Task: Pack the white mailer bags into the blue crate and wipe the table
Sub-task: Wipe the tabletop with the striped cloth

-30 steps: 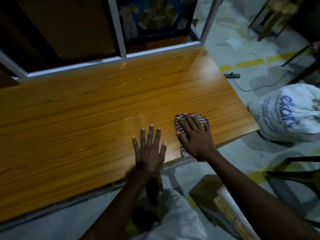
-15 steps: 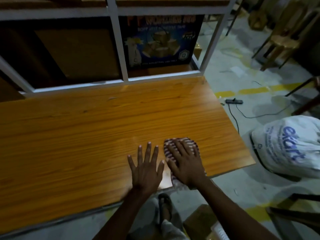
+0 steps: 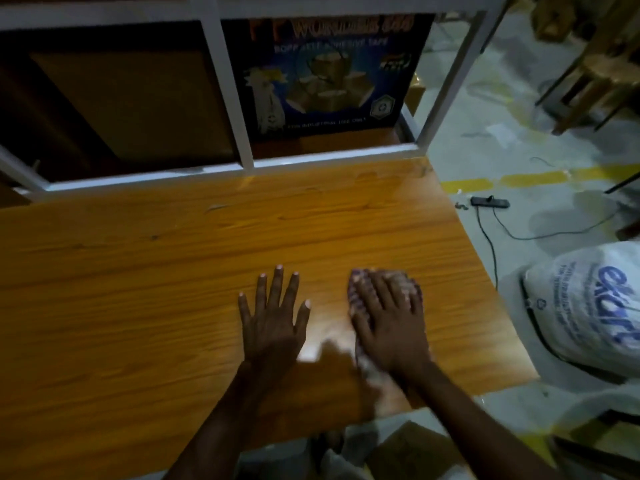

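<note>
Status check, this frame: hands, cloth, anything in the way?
Left hand flat on wooden table, holding nothing. Right hand pressing striped cloth onto it. Nothing seen ahead of cloth.

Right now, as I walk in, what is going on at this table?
A person appears to be wiping the wooden table. The right hand presses flat on a striped cloth near the table's right front part. The left hand lies flat on the bare wood beside it, fingers spread, holding nothing. No mailer bags or blue crate are in view. A white printed sack lies on the floor to the right of the table.
</note>
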Available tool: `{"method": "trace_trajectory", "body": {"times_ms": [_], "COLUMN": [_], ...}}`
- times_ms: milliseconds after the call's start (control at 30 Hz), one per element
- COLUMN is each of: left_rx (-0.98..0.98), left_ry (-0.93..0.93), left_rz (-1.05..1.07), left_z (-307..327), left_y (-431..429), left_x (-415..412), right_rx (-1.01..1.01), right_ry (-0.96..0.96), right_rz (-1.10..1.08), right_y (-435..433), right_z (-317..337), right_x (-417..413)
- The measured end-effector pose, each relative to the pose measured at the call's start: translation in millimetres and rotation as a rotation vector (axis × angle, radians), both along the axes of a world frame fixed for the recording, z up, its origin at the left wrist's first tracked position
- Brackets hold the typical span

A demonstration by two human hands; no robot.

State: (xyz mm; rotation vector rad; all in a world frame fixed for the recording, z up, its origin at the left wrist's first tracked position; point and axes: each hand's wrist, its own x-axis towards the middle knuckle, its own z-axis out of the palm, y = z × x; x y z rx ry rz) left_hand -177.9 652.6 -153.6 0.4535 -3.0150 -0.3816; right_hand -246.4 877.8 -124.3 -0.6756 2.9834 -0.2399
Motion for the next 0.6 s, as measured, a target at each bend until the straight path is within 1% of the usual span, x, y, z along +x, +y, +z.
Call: {"method": "trace_trajectory", "body": {"times_ms": [67,100,133,167,200,233,300,333,400,467,500,533,600], "left_rx": [-0.022,-0.029,-0.040,-0.052,-0.057,-0.055,-0.058,-0.054,-0.031,-0.027,-0.003,0.038,0.093], "left_ry": [0.014,-0.003,-0.017,-0.020,-0.021,-0.024,-0.020,-0.017,-0.033,-0.063,-0.090,-0.125,-0.166], "left_rz": [0.028,0.030,0.034,0.040,0.044,0.046,0.057,0.074,0.084,0.078,0.081,0.086,0.094], "left_z": [-1,0,0,-2,-4,-4,-1,0,1,2,3,5,10], "left_y": [-4,-5,-5,-6,-6,-5,-4,-3,-5,-10,-14,-17,-20], "left_x": [-15,-21,-23,-25,-24,-24,-26,-29,-40,-51,-58,-66,-81], "right_rx": [-0.003,-0.005,-0.001,0.014,0.017,0.007,0.007,0.016,0.000,0.005,0.012,0.011,0.015], "right_ry": [-0.036,-0.033,-0.046,-0.059,-0.039,-0.042,-0.016,-0.039,-0.045,-0.069,-0.057,-0.069,-0.058], "right_rz": [0.122,0.175,0.151,0.074,0.001,-0.024,0.051,0.120,0.212,0.126,0.071,0.056,0.105], "right_y": [-17,-29,-38,-40,-35,-28,-21,-28,-52,-66,-61,-52,-37], "right_z": [-2,-5,-3,1,-1,-3,-4,-4,-7,-2,-2,-4,-6], "right_x": [-6,-28,-56,-78,-87,-83,-45,-41,-68,-117,-128,-126,-93]}}
